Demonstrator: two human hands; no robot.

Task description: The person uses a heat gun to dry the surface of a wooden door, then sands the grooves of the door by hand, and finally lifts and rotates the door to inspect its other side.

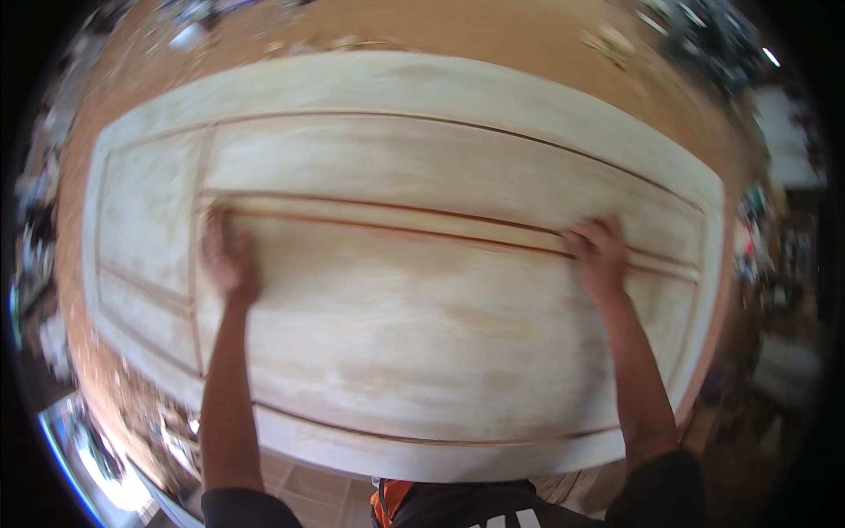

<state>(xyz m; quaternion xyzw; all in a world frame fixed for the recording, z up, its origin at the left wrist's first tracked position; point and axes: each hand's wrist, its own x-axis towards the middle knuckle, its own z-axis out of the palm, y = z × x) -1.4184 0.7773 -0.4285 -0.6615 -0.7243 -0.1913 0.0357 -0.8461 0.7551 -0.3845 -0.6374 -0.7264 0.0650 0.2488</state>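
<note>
Black sleeves lead to the left hand and right hand, both pressed flat, gripping nothing, on the pale wooden door panel.

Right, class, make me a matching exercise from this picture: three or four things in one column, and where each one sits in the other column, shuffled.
Things:
1. left hand
2. right hand
3. large pale whitewashed wooden panelled door
4. brown sawdust-covered floor

Places:
A. around and beyond the door's far edge
B. lying flat under both hands
C. on the door's grooved middle rail, towards its right end
D. flat on the door near the left end of the middle rail

Pairs: 1-D, 2-C, 3-B, 4-A
</note>
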